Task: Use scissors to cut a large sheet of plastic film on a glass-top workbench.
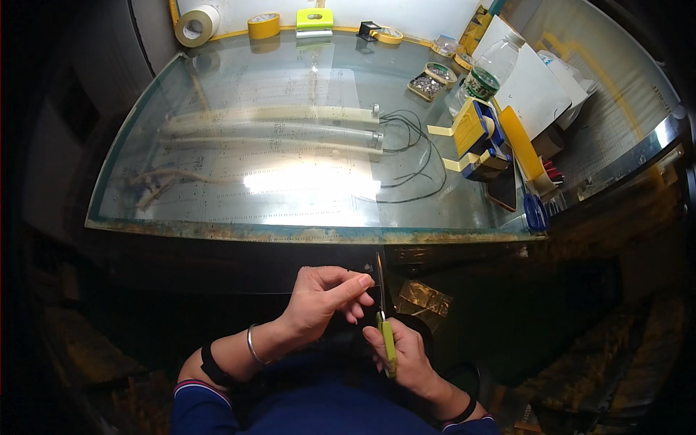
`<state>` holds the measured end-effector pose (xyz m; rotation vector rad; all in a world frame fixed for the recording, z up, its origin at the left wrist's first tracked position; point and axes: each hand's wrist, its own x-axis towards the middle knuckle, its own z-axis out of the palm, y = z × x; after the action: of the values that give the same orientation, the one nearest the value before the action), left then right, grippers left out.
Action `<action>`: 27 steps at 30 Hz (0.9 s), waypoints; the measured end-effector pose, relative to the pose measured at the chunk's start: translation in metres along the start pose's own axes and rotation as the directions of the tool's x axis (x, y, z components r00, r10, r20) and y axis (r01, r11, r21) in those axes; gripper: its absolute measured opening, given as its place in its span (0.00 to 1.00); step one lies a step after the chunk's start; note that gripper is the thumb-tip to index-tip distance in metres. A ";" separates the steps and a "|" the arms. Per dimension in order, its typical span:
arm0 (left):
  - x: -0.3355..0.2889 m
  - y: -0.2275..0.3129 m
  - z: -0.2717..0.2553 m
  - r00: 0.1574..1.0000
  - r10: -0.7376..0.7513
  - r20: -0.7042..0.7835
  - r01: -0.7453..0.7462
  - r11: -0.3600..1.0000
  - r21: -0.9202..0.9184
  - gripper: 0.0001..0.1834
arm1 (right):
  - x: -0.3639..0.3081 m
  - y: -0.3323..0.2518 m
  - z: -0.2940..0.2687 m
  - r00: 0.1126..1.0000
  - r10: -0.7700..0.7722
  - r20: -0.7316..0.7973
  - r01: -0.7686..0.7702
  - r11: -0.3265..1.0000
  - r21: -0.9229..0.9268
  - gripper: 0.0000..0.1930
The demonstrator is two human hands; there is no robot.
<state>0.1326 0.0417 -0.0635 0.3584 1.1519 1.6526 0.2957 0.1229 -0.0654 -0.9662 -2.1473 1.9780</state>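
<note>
My left hand [325, 299] is raised just off the near side of the glass-topped table. Its thumb and forefinger are pinched together, and what lies between them is too small and thin to make out. My right hand [406, 355] grips a pair of scissors [388, 346] with lime-green handles. Their slim blades point up and away from me, seen nearly edge-on, and appear closed or almost so. The blades stand right beside my left fingertips; I cannot tell whether they touch.
The glass tabletop [217, 196] holds two long pale tubes [290, 112] with black cables [428, 156]. A blue-and-yellow tape dispenser [475, 130], a plastic jar [496, 61] and a box of small metal parts [429, 83] stand right. Tape rolls [263, 27] and a green hole punch [314, 20] line the back.
</note>
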 end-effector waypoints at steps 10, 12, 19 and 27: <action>0.002 0.005 0.012 0.997 -0.002 -0.081 -0.004 0.997 -0.077 0.13 | 0.012 0.009 -0.001 0.987 -0.110 0.117 0.080 0.969 0.235 0.15; 0.006 0.005 0.015 0.995 0.036 -0.097 -0.044 0.996 -0.080 0.14 | 0.015 0.011 0.006 0.986 -0.122 0.118 0.058 0.896 0.439 0.18; 0.014 0.008 0.037 0.982 0.134 -0.137 -0.125 0.990 0.073 0.14 | 0.029 0.000 0.043 0.929 -0.325 -0.179 0.354 0.921 0.164 0.25; 0.010 0.003 0.039 0.982 0.158 -0.100 -0.150 0.985 0.085 0.11 | 0.032 0.004 0.049 0.932 -0.314 -0.182 0.352 0.905 0.240 0.22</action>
<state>0.1540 0.0698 -0.0446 0.4218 1.2980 1.7830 0.2501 0.0955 -0.0889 -0.6220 -1.7676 1.9025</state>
